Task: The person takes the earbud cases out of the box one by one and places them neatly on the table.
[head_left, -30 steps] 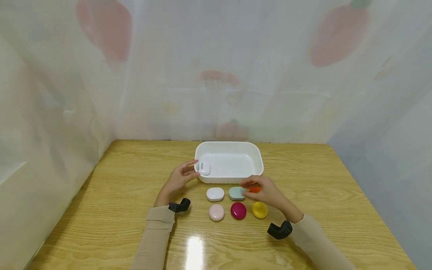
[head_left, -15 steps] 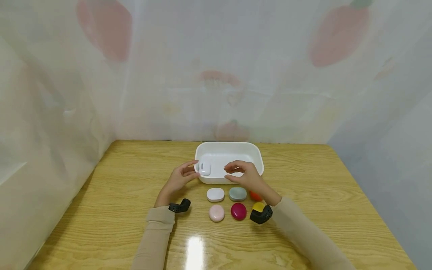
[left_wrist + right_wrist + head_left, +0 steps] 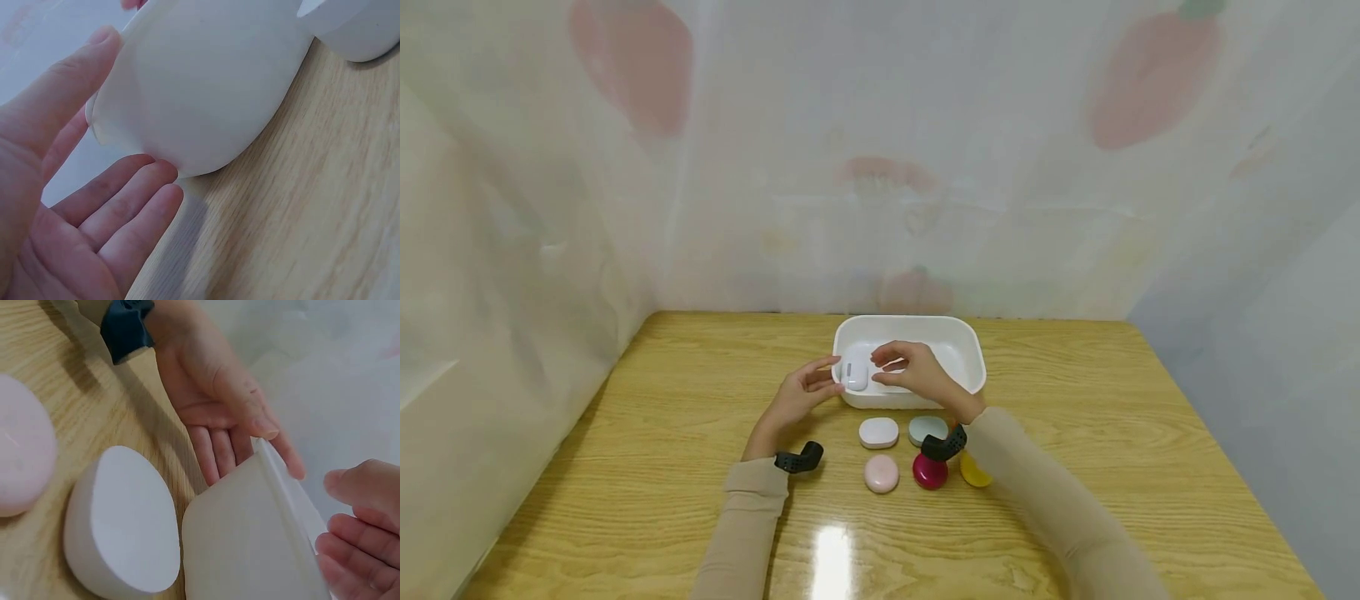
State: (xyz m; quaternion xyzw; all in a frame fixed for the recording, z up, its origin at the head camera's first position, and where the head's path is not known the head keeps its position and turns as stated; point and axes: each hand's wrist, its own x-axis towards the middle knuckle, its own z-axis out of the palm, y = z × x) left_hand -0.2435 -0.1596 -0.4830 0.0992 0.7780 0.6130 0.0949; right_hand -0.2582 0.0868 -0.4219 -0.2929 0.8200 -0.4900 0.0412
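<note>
My left hand [image 3: 805,392] holds the near left corner of a white rectangular tub [image 3: 925,402]. Its rim passes between thumb and index finger, while the other fingers touch the outer wall [image 3: 206,81]. Inside the tub, at its left end, lies a small white rounded case [image 3: 856,375] with a short grey bar. Just right of that case hovers my right hand [image 3: 921,372], thumb and fingers apart and nothing between them. In the right wrist view the tub wall hides the case.
In front of the tub sit a white oval box [image 3: 878,432], a pale green oval box [image 3: 927,429], a pink round case [image 3: 882,473], a magenta round case [image 3: 930,472] and a yellow round case [image 3: 976,469]. My right forearm nearly covers an orange item.
My right hand has moved left from beside the pale green box and orange item to above the tub, close to the white case. The left hand stays at the tub's corner.
</note>
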